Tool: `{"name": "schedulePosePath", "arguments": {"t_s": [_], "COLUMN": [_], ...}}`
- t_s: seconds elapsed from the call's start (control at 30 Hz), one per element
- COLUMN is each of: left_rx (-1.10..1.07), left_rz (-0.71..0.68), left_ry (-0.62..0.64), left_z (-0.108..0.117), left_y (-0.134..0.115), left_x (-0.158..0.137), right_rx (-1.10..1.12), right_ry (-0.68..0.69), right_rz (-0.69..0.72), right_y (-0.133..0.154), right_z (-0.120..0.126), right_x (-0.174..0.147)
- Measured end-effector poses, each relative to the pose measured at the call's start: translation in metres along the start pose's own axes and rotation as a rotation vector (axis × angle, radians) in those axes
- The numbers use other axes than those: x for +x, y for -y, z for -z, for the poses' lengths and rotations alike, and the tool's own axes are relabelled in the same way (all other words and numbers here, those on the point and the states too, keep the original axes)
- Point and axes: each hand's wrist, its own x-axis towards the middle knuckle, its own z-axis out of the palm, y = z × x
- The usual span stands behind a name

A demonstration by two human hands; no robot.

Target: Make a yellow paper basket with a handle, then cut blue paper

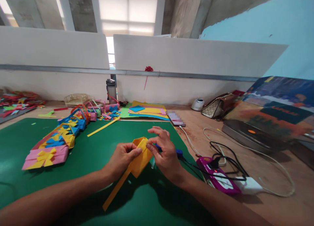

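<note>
A small piece of folded yellow paper (140,162), shaped like a little bag or box, is held above the green mat. My left hand (124,157) pinches its left upper edge between thumb and fingers. A long yellow paper strip (115,193) slants down toward me from below that hand. At the upper right corner, my right hand (164,150) closes thumb and index finger on the paper's edge, with the other fingers curled above. Behind the right hand lies a blue tool (179,152) with a black cord, mostly hidden, so its kind is unclear.
Finished paper baskets with bows (45,157) stand in a row at left on the green mat (98,167). Coloured sheets (149,111), a phone (176,118) and a bottle (111,90) are at the back. A purple power strip (218,175) with tangled cords lies at right.
</note>
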Motion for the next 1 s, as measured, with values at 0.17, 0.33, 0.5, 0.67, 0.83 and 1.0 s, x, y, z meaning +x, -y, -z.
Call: {"name": "schedulePosePath", "arguments": {"t_s": [0.17, 0.33, 0.5, 0.67, 0.83, 1.0], "left_rx": [0.026, 0.071, 0.060, -0.004, 0.050, 0.099], "left_rz": [-0.048, -0.095, -0.123, -0.063, -0.101, -0.159], "left_ry": [-0.004, 0.015, 0.067, 0.042, 0.002, 0.013], "left_z": [-0.0029, -0.0043, -0.0049, -0.0064, -0.0075, -0.0054], "left_y": [-0.0016, 0.0020, 0.0025, -0.0039, -0.0058, -0.0002], "left_x": [-0.0017, -0.0021, -0.0029, -0.0047, -0.0049, -0.0030], "right_rx": [-0.116, -0.115, -0.074, -0.071, -0.131, -0.156], "right_ry": [0.098, 0.099, 0.062, 0.012, 0.109, 0.131], "right_rz": [0.077, 0.118, 0.111, 0.104, 0.087, 0.114], "right_y": [0.0052, 0.0070, 0.0067, 0.0065, 0.0089, 0.0110], "right_z": [-0.0030, -0.0053, -0.0045, -0.0026, -0.0028, -0.0025], "right_x": [-0.0051, -0.0060, -0.0044, -0.0032, -0.0053, -0.0061]}}
